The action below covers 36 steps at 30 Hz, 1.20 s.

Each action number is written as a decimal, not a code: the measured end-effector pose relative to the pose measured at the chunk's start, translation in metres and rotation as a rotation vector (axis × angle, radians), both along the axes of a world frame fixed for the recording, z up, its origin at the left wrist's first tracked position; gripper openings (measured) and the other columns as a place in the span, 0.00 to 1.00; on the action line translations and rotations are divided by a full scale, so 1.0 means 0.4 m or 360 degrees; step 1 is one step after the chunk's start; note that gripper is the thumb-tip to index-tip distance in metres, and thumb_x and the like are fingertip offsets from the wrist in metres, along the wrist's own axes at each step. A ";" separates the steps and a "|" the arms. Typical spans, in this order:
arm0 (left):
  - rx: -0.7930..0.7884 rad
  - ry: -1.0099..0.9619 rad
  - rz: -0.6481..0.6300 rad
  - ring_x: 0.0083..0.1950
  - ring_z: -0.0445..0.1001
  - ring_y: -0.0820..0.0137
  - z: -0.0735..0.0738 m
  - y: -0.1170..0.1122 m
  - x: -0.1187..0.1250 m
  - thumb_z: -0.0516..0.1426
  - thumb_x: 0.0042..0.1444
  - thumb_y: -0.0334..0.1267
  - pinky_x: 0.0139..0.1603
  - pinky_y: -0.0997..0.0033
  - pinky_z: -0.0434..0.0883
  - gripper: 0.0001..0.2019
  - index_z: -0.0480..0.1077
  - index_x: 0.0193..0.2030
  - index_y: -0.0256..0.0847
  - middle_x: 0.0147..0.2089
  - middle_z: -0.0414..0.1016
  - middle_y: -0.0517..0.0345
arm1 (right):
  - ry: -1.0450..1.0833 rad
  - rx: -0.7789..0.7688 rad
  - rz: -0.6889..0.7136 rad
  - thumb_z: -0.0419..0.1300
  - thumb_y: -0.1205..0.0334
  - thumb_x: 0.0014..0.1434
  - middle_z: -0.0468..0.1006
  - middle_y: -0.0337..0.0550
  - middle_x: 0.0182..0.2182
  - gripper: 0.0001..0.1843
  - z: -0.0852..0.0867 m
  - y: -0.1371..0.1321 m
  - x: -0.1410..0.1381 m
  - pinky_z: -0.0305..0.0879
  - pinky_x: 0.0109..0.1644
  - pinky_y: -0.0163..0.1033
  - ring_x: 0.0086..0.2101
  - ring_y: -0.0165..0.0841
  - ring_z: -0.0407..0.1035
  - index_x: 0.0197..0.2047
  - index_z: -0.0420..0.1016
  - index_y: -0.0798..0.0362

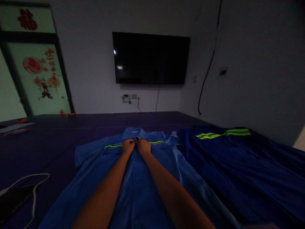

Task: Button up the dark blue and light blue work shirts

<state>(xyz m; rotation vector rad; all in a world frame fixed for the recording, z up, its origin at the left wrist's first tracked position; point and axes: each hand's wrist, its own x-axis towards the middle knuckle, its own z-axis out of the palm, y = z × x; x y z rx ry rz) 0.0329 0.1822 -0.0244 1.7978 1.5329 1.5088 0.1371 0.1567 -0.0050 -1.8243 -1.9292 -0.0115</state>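
Note:
A blue short-sleeved work shirt (135, 190) lies spread out face up, its collar (134, 132) at the far end and yellow-green stripes across the chest. Just below that collar, my left hand (129, 146) pinches one side of the front placket. Right beside it, my right hand (144, 147) pinches the other side, the fingertips of both hands nearly touching. A small dark bit shows between them, too small to make out. Farther down, the front edges lie together with a button faintly visible.
Darker blue clothing (238, 165) with bright reflective bands lies to the right. At the left are a phone (14, 200), a white cable (35, 194) and small orange items (62, 112). A television (151, 58) hangs on the far wall; a black cord (209, 66) dangles at right.

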 end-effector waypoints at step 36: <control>-0.0007 -0.0253 -0.0010 0.36 0.74 0.67 -0.030 0.033 -0.007 0.54 0.44 0.35 0.40 0.69 0.69 0.09 0.75 0.30 0.38 0.31 0.77 0.54 | -0.0001 0.0033 0.0103 0.47 0.62 0.59 0.76 0.50 0.38 0.15 -0.006 0.008 0.006 0.61 0.40 0.34 0.40 0.36 0.70 0.40 0.74 0.53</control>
